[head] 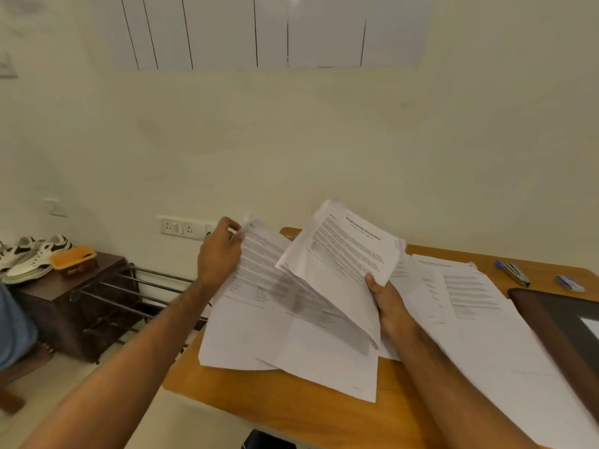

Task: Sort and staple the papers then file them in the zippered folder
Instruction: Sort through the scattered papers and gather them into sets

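Starting nearest, the wooden table (pixel 291 413) carries loose printed sheets spread across its near and right side, some overhanging the left edge. Above them the right hand (pixel 389 306) pinches the lower edge of a lifted sheaf of papers (pixel 343 251), thumb on top, fingers hidden beneath. The left hand (pixel 220 254) curls round the far corner of another sheet (pixel 259 286), peeling it up from the pile. Farther right lie flat sorted papers (pixel 466 293), then the dark zippered folder (pixel 557 322) at the table's right edge, with the stapler (pixel 515 273) and a small staple box (pixel 570 283) beyond it.

Sorting appears unfinished. The likely slip: pages fanning in the right hand's light pinch could slide out and mix with the spread sheets, or those overhanging the edge could fall to the floor.
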The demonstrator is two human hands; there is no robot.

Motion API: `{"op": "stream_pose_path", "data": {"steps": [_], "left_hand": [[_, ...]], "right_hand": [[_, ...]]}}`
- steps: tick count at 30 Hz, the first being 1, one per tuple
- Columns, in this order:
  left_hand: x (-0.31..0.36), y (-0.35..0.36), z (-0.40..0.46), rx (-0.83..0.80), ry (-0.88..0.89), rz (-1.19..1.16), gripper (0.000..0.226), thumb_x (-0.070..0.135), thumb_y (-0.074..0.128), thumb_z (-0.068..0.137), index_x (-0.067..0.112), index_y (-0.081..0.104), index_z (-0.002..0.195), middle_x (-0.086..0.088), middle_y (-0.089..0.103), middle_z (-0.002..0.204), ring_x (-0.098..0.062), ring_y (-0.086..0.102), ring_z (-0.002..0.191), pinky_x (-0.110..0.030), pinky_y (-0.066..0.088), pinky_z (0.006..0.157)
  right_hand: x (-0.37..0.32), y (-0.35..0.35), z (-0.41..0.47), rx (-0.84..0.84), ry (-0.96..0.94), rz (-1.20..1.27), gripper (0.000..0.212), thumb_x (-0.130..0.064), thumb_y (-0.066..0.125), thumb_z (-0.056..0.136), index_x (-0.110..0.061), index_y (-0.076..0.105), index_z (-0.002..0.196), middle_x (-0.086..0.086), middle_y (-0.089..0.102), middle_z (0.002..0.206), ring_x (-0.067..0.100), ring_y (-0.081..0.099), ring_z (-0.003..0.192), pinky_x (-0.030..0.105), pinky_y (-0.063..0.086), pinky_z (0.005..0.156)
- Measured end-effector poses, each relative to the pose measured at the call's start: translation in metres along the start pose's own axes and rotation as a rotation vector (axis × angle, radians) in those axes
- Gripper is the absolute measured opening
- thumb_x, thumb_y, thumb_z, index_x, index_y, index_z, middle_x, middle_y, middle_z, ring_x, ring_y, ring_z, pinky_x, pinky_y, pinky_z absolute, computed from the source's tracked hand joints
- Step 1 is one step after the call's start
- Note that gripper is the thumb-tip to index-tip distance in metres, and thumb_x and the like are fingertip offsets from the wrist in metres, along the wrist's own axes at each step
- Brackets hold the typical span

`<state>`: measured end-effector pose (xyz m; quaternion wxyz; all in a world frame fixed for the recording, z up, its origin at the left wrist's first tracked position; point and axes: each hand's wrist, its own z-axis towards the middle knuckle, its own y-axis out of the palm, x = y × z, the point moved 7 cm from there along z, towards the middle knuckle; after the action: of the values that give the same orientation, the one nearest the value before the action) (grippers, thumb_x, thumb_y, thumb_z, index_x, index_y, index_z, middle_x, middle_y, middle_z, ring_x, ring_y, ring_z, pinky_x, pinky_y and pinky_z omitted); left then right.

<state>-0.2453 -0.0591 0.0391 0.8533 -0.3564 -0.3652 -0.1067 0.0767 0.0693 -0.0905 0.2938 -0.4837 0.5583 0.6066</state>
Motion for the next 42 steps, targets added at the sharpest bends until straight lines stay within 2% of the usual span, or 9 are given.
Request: {"op": "stream_pose_path", "data": {"steps": [8, 13, 18, 22, 26, 30, 35, 40, 42], "left_hand": [[0.075, -0.065, 0.053, 0.052, 0.106, -0.164, 0.016, 0.020, 0.062, 0.096, 0.013, 0.061, 0.110, -0.001, 0.070, 0.095, -0.018, 0.066, 0.082, -0.020, 0.048, 0.064], [0.098, -0.073, 0.070, 0.025, 0.043, -0.430, 0.009, 0.017, 0.068, 0.092, 0.014, 0.065, 0.100, -0.007, 0.074, 0.084, -0.021, 0.073, 0.076, -0.034, 0.058, 0.069], [0.124, -0.072, 0.079, 0.028, -0.004, -0.588, 0.016, 0.013, 0.067, 0.093, 0.008, 0.065, 0.108, -0.002, 0.074, 0.088, -0.011, 0.071, 0.068, -0.024, 0.054, 0.059], [0.117, -0.027, 0.058, -0.054, -0.116, -0.625, 0.015, 0.009, 0.066, 0.092, 0.005, 0.065, 0.107, -0.002, 0.069, 0.087, -0.004, 0.066, 0.060, -0.015, 0.049, 0.048], [0.082, 0.040, 0.017, -0.165, -0.284, -0.708, 0.014, 0.012, 0.071, 0.089, 0.007, 0.067, 0.101, -0.014, 0.072, 0.099, -0.017, 0.068, 0.072, -0.027, 0.053, 0.059], [0.063, 0.096, -0.024, -0.310, -0.379, -0.843, 0.026, 0.025, 0.048, 0.104, 0.007, 0.066, 0.102, -0.015, 0.072, 0.102, -0.024, 0.070, 0.079, -0.033, 0.056, 0.066], [0.062, 0.122, -0.035, -0.510, -0.233, -0.845, 0.039, 0.024, 0.064, 0.097, 0.011, 0.054, 0.132, -0.011, 0.068, 0.125, -0.029, 0.070, 0.107, -0.051, 0.058, 0.090], [0.082, 0.119, -0.026, -0.391, -0.161, -0.858, 0.035, 0.013, 0.062, 0.097, 0.011, 0.052, 0.130, -0.008, 0.069, 0.123, -0.027, 0.071, 0.104, -0.051, 0.058, 0.088], [0.100, 0.109, -0.021, -0.331, -0.064, -0.885, 0.033, 0.012, 0.060, 0.098, 0.010, 0.051, 0.130, -0.009, 0.069, 0.122, -0.030, 0.070, 0.105, -0.051, 0.059, 0.086]], "right_hand": [[-0.058, 0.050, 0.004, -0.172, -0.046, 0.143, 0.036, -0.018, 0.057, 0.102, -0.015, 0.058, 0.138, 0.009, 0.070, 0.128, 0.026, 0.069, 0.116, 0.042, 0.058, 0.094], [-0.114, 0.079, 0.009, -0.230, -0.076, 0.157, 0.039, -0.020, 0.064, 0.098, -0.012, 0.062, 0.136, 0.013, 0.070, 0.128, 0.035, 0.064, 0.122, 0.054, 0.047, 0.109], [-0.145, 0.090, 0.004, -0.252, -0.103, 0.121, 0.034, -0.011, 0.061, 0.099, -0.008, 0.064, 0.132, 0.013, 0.071, 0.126, 0.033, 0.066, 0.118, 0.049, 0.050, 0.105], [-0.154, 0.076, -0.002, -0.142, -0.111, -0.025, 0.025, -0.007, 0.062, 0.096, -0.005, 0.069, 0.121, 0.012, 0.076, 0.114, 0.032, 0.071, 0.105, 0.039, 0.058, 0.086], [-0.141, 0.045, -0.007, -0.079, -0.073, -0.150, 0.025, -0.006, 0.063, 0.097, -0.006, 0.067, 0.121, 0.013, 0.074, 0.116, 0.033, 0.070, 0.105, 0.039, 0.058, 0.086], [-0.112, 0.010, -0.006, -0.028, -0.030, -0.298, 0.028, -0.008, 0.062, 0.099, -0.006, 0.064, 0.127, 0.012, 0.071, 0.121, 0.032, 0.069, 0.109, 0.045, 0.056, 0.096], [-0.098, -0.010, -0.004, -0.028, -0.111, -0.407, 0.037, -0.020, 0.061, 0.101, -0.013, 0.061, 0.137, 0.003, 0.072, 0.125, 0.023, 0.068, 0.114, 0.045, 0.050, 0.107], [-0.122, -0.002, -0.011, -0.025, -0.314, -0.478, 0.020, -0.028, 0.060, 0.102, -0.026, 0.063, 0.121, -0.008, 0.072, 0.113, 0.002, 0.070, 0.098, 0.018, 0.057, 0.079], [-0.136, -0.004, -0.008, 0.030, -0.419, -0.502, 0.022, -0.037, 0.064, 0.098, -0.030, 0.058, 0.118, 0.002, 0.062, 0.129, 0.008, 0.067, 0.108, 0.027, 0.059, 0.089]]}}
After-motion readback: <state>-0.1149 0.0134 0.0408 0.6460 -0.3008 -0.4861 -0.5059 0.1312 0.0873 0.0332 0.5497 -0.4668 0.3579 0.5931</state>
